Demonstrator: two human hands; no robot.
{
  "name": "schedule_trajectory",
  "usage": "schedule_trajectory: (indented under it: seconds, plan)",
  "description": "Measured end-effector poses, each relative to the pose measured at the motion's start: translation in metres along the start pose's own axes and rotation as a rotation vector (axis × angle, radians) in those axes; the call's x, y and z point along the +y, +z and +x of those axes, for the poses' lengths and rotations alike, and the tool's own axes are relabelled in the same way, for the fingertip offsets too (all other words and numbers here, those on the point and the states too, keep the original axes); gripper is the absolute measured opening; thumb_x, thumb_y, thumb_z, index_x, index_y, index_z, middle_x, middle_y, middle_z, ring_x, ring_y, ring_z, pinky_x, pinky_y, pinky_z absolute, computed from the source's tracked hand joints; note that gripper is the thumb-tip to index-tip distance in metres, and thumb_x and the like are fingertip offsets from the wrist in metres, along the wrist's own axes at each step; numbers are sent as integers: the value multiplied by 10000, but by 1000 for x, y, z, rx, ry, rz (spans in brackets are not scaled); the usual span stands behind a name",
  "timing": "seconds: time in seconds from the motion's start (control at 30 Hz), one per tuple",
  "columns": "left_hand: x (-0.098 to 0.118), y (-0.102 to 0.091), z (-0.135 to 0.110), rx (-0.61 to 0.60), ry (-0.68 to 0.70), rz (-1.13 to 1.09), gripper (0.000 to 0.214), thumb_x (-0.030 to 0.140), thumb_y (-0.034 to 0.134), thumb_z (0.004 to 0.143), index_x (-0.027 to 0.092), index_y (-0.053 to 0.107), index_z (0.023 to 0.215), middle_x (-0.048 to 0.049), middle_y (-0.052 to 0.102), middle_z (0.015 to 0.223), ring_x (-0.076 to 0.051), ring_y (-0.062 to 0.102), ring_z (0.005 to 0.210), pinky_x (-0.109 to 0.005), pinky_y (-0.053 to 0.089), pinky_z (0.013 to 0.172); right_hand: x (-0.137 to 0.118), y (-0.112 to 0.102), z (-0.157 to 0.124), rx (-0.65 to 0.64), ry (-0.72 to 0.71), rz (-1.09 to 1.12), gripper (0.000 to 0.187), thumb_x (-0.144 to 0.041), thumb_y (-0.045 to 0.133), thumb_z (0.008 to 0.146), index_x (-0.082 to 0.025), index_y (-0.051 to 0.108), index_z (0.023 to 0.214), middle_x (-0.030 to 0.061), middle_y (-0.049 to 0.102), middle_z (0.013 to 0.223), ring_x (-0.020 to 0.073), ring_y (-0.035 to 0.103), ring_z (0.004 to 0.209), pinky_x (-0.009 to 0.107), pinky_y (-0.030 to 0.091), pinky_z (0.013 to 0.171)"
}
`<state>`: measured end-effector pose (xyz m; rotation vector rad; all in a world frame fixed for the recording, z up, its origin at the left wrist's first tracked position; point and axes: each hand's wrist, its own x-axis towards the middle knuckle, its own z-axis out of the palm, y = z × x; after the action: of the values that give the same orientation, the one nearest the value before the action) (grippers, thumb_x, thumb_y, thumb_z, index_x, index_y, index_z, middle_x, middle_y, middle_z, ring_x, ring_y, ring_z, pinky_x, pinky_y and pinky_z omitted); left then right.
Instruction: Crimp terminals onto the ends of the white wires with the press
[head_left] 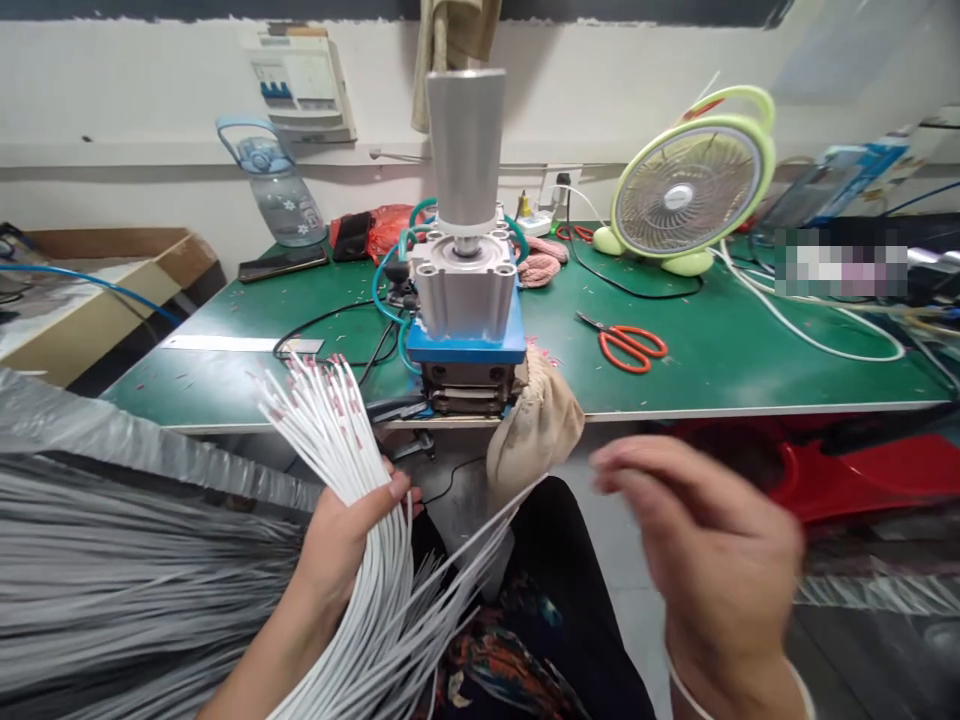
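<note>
My left hand (346,545) grips a bundle of thin white wires (330,430) whose red-marked tips fan upward toward the bench edge. More loose white wires (465,555) trail down over my lap. My right hand (712,555) hovers apart to the right, blurred, fingers loosely curled, holding nothing that I can see. Directly ahead on the green bench (720,370) stands a pneumatic press (466,290) with a silver cylinder on a blue plate. A beige cloth bag (536,425) hangs below the press.
Orange-handled scissors (630,345) lie right of the press. A green desk fan (694,185), a water bottle (274,185), a phone (283,263) and white cables (817,340) sit farther back. A large grey wire mass in plastic (112,560) fills the left. A cardboard box (97,290) stands at the left.
</note>
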<state>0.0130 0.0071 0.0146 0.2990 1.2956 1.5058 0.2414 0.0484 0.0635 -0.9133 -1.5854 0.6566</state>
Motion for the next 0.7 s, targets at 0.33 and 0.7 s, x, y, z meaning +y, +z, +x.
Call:
schedule_trajectory:
  seconds: [0.33, 0.7]
  plan:
    - [-3, 6, -3, -12, 237, 20, 197, 162, 723, 623, 175, 565, 740, 44, 606, 672, -150, 635, 781, -248, 476, 758, 32, 111, -49, -510, 423, 376, 192, -301, 564, 802, -150, 672, 751, 29, 601, 649, 123, 526, 607, 238, 414, 592]
    - [2, 5, 14, 182, 206, -85, 293, 170, 753, 563, 171, 577, 798, 53, 578, 624, -90, 577, 537, -204, 501, 546, 26, 89, -36, -712, 725, 1036, 315, -424, 547, 802, -122, 596, 880, 23, 599, 664, 103, 568, 508, 244, 482, 511]
